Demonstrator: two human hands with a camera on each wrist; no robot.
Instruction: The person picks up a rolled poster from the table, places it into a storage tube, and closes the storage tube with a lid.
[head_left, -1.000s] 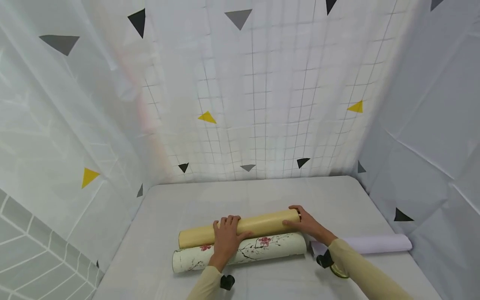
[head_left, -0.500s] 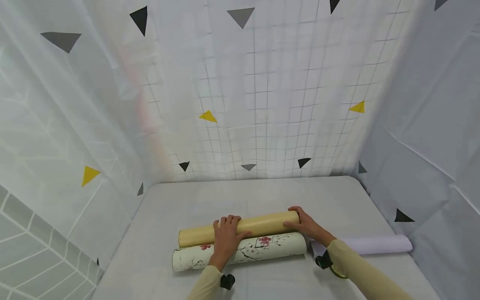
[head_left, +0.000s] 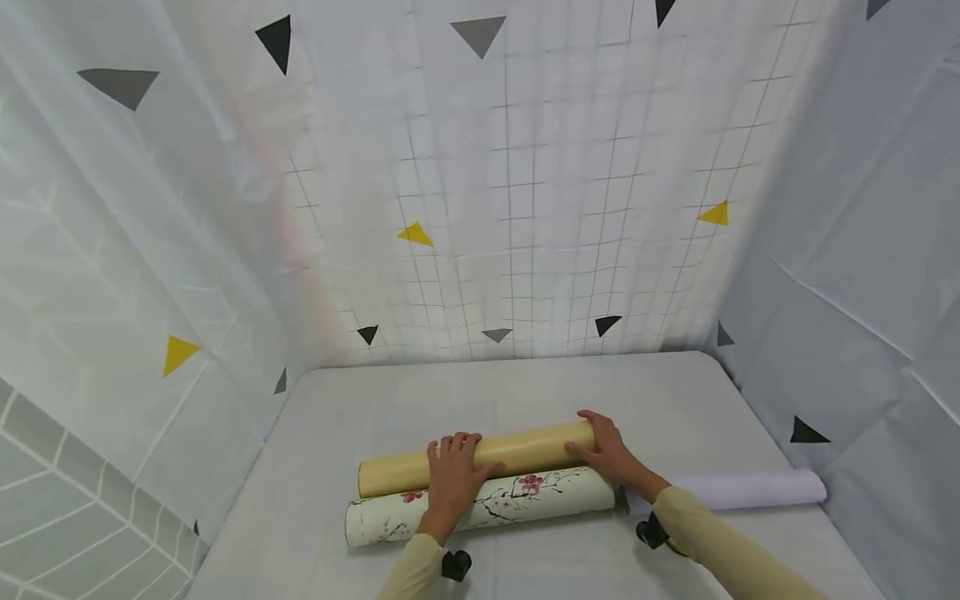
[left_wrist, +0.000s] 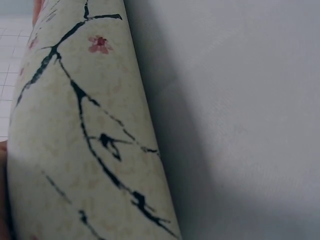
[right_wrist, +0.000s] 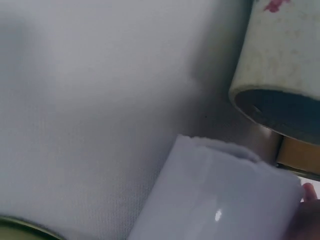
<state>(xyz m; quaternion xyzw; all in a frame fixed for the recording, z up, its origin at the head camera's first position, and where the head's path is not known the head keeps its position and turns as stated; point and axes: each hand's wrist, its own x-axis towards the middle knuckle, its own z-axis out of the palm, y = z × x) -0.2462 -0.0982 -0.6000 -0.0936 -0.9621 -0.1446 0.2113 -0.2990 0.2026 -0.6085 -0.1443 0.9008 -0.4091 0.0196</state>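
The yellow roll (head_left: 525, 450) lies at a slant just below the middle of the frame, and both hands hold it: the left hand (head_left: 453, 479) is draped across it left of centre with the thumb spread on the near side, the right hand (head_left: 611, 450) grips its right end, fingers over the far side and thumb on the near one. How firmly they press cannot be told. Being round, the roll could well slip out or turn if one hand bears harder than the other, and squeezing the hollow-looking end might crease it. The floral roll (head_left: 555, 492) lies along its lower edge in the frame, apparently touching, so a push downward in the frame would probably set it rolling too. The left wrist also crosses above the floral roll and could knock it. Towards the right edge of the frame, the lilac roll (head_left: 750, 489) rests on the table (head_left: 540, 567), its left part hidden behind the right arm; its end comes near the floral roll's hollow end, leaving little room there. A green-rimmed thing (right_wrist: 22, 232), cut off at the lower left of the right wrist view, could be brushed by the right sleeve (head_left: 720, 542).
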